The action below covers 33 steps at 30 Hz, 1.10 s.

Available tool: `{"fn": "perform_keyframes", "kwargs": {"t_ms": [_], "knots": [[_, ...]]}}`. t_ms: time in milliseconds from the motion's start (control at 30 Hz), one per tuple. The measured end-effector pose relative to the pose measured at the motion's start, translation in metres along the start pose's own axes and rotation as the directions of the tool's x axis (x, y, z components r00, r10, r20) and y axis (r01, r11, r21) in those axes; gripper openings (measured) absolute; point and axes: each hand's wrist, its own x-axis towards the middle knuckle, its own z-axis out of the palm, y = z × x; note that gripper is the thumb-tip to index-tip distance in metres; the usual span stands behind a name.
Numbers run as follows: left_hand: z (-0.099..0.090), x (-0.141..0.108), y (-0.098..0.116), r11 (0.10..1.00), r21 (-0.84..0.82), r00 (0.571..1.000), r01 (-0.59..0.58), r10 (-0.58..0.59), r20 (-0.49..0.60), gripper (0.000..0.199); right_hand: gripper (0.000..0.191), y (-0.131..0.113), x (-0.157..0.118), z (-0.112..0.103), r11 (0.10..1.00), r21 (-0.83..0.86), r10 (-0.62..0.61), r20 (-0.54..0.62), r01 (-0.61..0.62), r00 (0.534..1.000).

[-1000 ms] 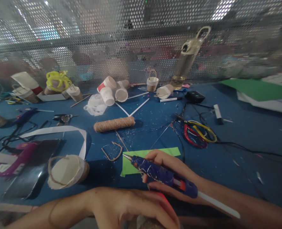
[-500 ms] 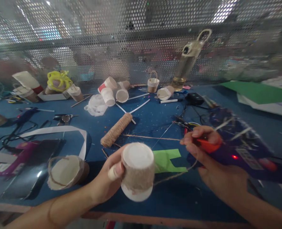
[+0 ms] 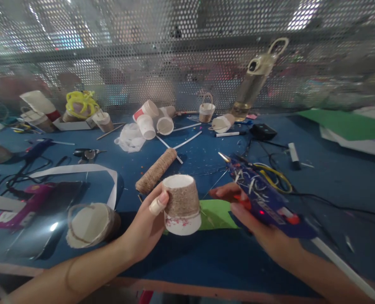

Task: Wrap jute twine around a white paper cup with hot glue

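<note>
My left hand point(image 3: 149, 223) is closed around an upside-down white paper cup point(image 3: 181, 200), its thumb on the side. Brown twine wraps most of the cup, leaving the bottom and a white band with pink marks near the rim bare. A blue hot glue gun point(image 3: 269, 207) with an orange trigger is held in my right hand point(image 3: 253, 211). Its metal nozzle point(image 3: 224, 157) points up and left, apart from the cup, and a white glue stick point(image 3: 342, 266) protrudes from the back. Behind the cup lies a roll of twine point(image 3: 157, 170).
Light green paper point(image 3: 217, 214) lies under the cup. A twine-wrapped cup with a handle point(image 3: 92, 226) and a dark phone-like slab point(image 3: 50, 236) are at left, near a purple glue gun point(image 3: 31, 202). Several cups and a tilted bottle point(image 3: 252, 86) stand along the mesh screen.
My right hand has turned the glue gun, so its nozzle now points toward the middle. The twine that ran taut at its fingers no longer shows there. The cup has tilted and risen slightly.
</note>
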Motion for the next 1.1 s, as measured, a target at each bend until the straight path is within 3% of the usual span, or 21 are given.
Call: {"fn": "perform_keyframes", "kwargs": {"t_ms": [67, 167, 300, 467, 633, 867, 1100], "knots": [[0.003, 0.000, 0.001, 1.000, 0.013, 1.000, 0.013, -0.013, 0.011, 0.049, 0.028, -0.003, -0.002, 0.007, 0.996, 0.037, 0.075, 0.089, -0.078, 0.993], [0.006, 0.000, 0.002, 1.000, 0.025, 1.000, -0.007, 0.007, 0.003, 0.046, 0.032, 0.001, -0.006, 0.016, 0.963, 0.195, 0.146, 0.194, -0.184, 0.970], [0.008, 0.001, 0.001, 1.000, 0.017, 1.000, -0.009, 0.009, -0.024, 0.039, 0.043, 0.012, -0.009, 0.024, 0.920, 0.342, 0.166, 0.103, -0.192, 0.981], [0.008, 0.003, -0.002, 1.000, 0.011, 0.993, -0.003, 0.005, -0.116, 0.040, 0.035, 0.011, -0.007, 0.024, 0.953, 0.267, 0.109, 0.137, -0.143, 0.985], [0.009, 0.002, -0.004, 0.999, 0.030, 0.994, 0.025, -0.022, -0.103, 0.038, 0.028, 0.004, -0.006, 0.022, 0.983, 0.148, 0.093, 0.096, -0.106, 0.991], [0.007, 0.003, -0.004, 0.997, 0.074, 0.991, 0.010, 0.000, -0.134, 0.035, 0.013, -0.003, 0.000, 0.022, 1.000, 0.002, -0.023, 0.033, 0.023, 0.999], [0.005, 0.003, -0.001, 0.991, 0.137, 0.987, -0.005, 0.027, -0.160, 0.035, 0.009, -0.010, 0.005, 0.014, 0.999, -0.030, 0.024, 0.073, -0.022, 0.997]]}}
